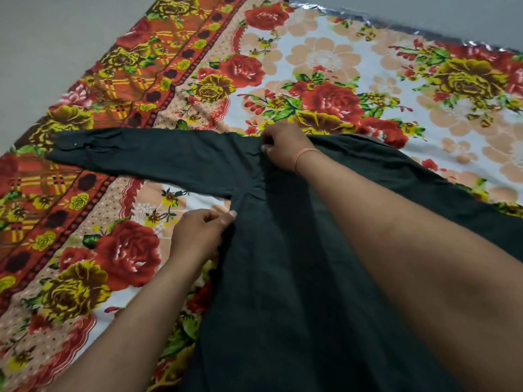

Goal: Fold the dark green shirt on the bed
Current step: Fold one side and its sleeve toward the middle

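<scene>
The dark green shirt (285, 250) lies flat on the bed, its body running from the middle down to the bottom edge. One long sleeve (147, 154) stretches out to the left, its buttoned cuff at the far left end. My left hand (199, 232) pinches the shirt's left side edge just below the armpit. My right hand (285, 147) grips the fabric at the shoulder, where the sleeve joins the body. My right forearm hides much of the shirt's right side.
A bedsheet (334, 60) with red and yellow roses covers the bed under the shirt. A grey floor (42, 38) shows past the bed's left edge, and a silvery strip (353, 15) lines the far edge.
</scene>
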